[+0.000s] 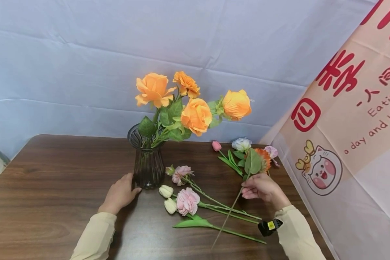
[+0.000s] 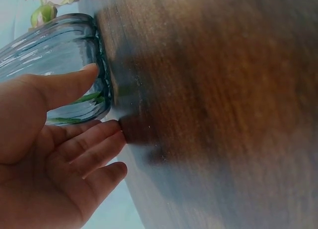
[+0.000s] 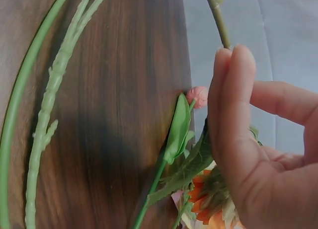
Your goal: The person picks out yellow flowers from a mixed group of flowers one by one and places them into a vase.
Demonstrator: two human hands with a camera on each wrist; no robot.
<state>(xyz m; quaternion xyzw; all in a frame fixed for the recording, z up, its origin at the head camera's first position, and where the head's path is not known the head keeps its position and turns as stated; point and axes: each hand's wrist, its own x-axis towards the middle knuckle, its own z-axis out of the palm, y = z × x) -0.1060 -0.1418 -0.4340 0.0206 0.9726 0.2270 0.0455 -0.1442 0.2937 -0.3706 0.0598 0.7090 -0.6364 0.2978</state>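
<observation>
My left hand [image 1: 120,193] holds the base of a dark ribbed glass vase [image 1: 149,168], thumb in front and fingers at its side. In the left wrist view, the thumb lies across the vase [image 2: 59,45]. Several orange flowers [image 1: 196,116] stand in the vase and lean right. My right hand [image 1: 262,187] pinches the thin stem [image 1: 228,215] of an orange flower [image 1: 264,159] with a broad green leaf [image 1: 253,161]. The right wrist view shows that stem [image 3: 217,15] between thumb and fingers, the orange flower head [image 3: 213,199] partly hidden below the hand.
Pink flowers [image 1: 187,201] and white tulips [image 1: 170,206] lie mid-table, stems pointing right. A pink tulip [image 1: 216,146], a pale blue flower [image 1: 241,144] and a purple flower [image 1: 271,151] lie at the back right. A printed cloth [image 1: 354,173] hangs along the right edge of the brown table [image 1: 68,173].
</observation>
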